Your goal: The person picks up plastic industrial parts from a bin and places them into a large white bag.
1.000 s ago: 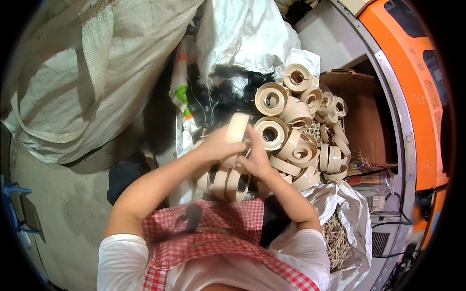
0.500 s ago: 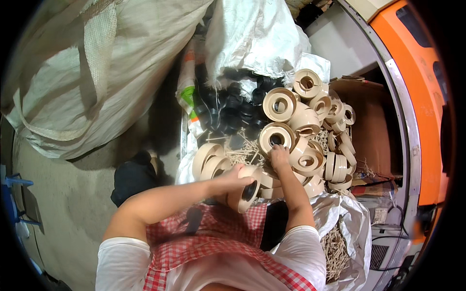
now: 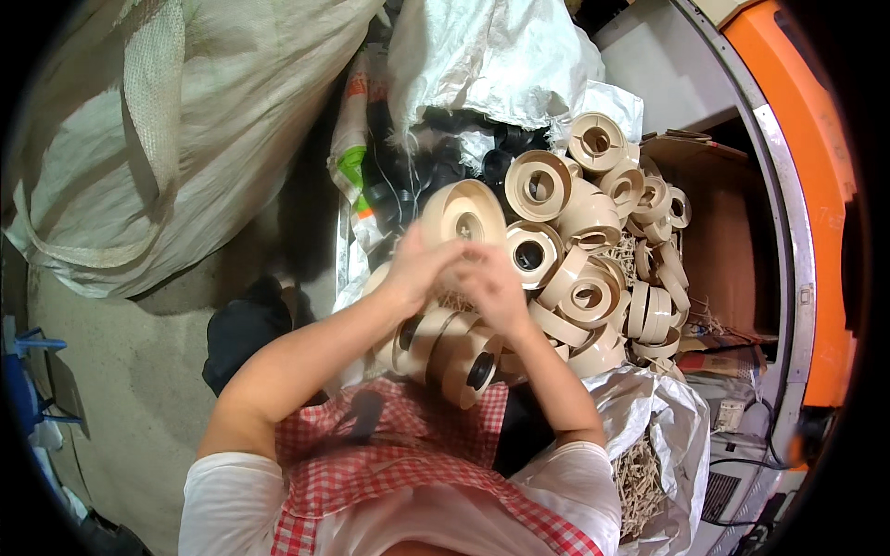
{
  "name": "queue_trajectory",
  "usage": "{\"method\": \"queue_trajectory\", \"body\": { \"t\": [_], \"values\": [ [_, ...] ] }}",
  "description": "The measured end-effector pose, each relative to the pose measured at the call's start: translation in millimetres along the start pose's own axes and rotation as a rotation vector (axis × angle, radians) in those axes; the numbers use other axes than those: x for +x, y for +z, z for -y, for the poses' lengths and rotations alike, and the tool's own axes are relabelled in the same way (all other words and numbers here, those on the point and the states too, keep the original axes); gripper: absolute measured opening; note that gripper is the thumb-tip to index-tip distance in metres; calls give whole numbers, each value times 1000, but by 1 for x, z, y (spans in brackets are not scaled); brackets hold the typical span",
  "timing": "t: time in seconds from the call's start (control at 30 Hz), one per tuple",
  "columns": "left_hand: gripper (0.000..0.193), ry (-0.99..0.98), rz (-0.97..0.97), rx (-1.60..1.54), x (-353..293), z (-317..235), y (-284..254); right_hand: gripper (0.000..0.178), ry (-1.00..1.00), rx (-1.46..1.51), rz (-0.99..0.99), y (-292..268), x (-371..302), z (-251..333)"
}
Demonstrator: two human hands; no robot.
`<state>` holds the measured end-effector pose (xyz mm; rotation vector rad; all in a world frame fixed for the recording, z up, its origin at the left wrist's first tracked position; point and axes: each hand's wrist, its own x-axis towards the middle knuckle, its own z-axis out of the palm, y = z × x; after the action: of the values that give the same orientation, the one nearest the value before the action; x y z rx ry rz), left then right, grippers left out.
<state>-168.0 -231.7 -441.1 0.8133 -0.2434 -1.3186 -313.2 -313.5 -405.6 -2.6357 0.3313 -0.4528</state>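
- Head view: the ring (image 3: 461, 211) is up off the rest, in front of the chest, just left of the pile (image 3: 582, 219).
- Left hand (image 3: 425, 267) looks curled round its near-left edge, thumb outside. Right hand (image 3: 487, 285) is a blur crossing the left at the near edge, so can't tell if it's gripping or just touching.
- My guess: light, stiff plastic, kinda slick, not very fragile. I'd pinch the outer wall; the inner lip looks thinner.
- Around it: black parts (image 3: 445, 169) and a white bag (image 3: 491, 60) beyond, a box (image 3: 716, 222) off right, a bag of sticks (image 3: 640, 486) by the right elbow, big sack (image 3: 264, 102) far left.
- In the way: the row (image 3: 434, 341) of rings under the wrists, plus that pile crowding the right hand.
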Motion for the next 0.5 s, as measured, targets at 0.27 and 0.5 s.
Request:
{"method": "queue_trajectory", "body": {
  "t": [0.27,0.5],
  "values": [
    [56,103,-241,192,-3,-23,13,52,993,-260,-40,119,-33,-195],
    [53,205,-158,339,-9,-26,-8,21,978,115,-268,88,-20,-133]
  ]
}}
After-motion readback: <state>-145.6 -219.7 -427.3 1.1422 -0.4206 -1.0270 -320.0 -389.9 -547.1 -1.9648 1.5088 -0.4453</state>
